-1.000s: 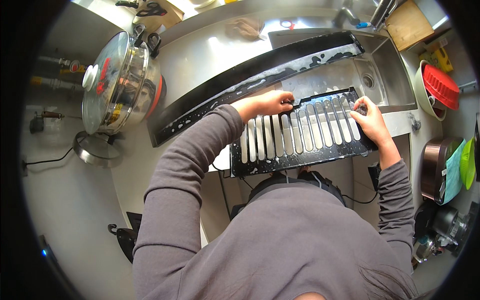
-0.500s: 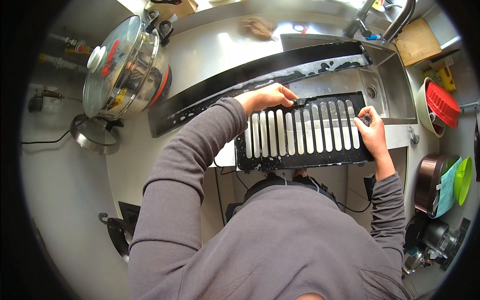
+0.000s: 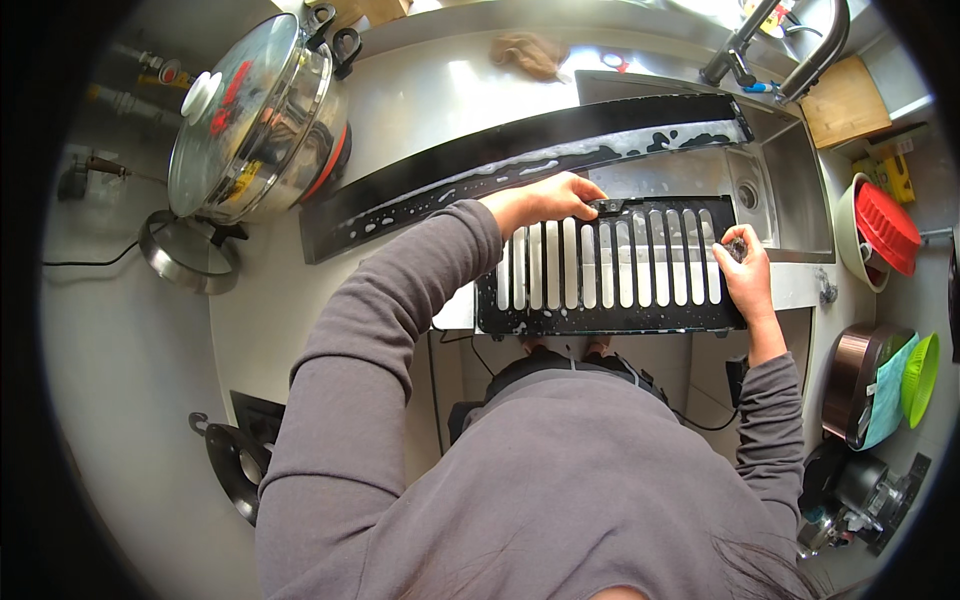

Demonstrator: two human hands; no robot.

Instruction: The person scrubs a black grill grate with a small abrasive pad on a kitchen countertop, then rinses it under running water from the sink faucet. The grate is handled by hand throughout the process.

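Note:
A black slotted metal panel [image 3: 610,319] with soap spots lies across the sink's front edge, in front of my body. My left hand [image 3: 550,199] pinches its back edge beside a small latch. My right hand [image 3: 746,275] is closed on a dark metal scouring pad [image 3: 737,247] at the panel's right end, thumb near the slots. Behind both hands a long black panel [image 3: 470,155], streaked with foam, spans the counter and the stainless sink [image 3: 792,195].
Left: large glass-lidded pot [image 3: 240,130], steel-rimmed lid [image 3: 185,270], wok [image 3: 237,470]. Back: faucet [image 3: 825,45], brown cloth [image 3: 525,55], wooden board [image 3: 845,105]. Right: cream bowl [image 3: 855,215] with red mould [image 3: 890,225], bronze container [image 3: 850,390], green basket [image 3: 920,380], steel cookware [image 3: 860,490].
The slotted panel has become more level in the view, and both hands have shifted slightly with it, keeping their holds. The surrounding scene has shifted slightly with the camera.

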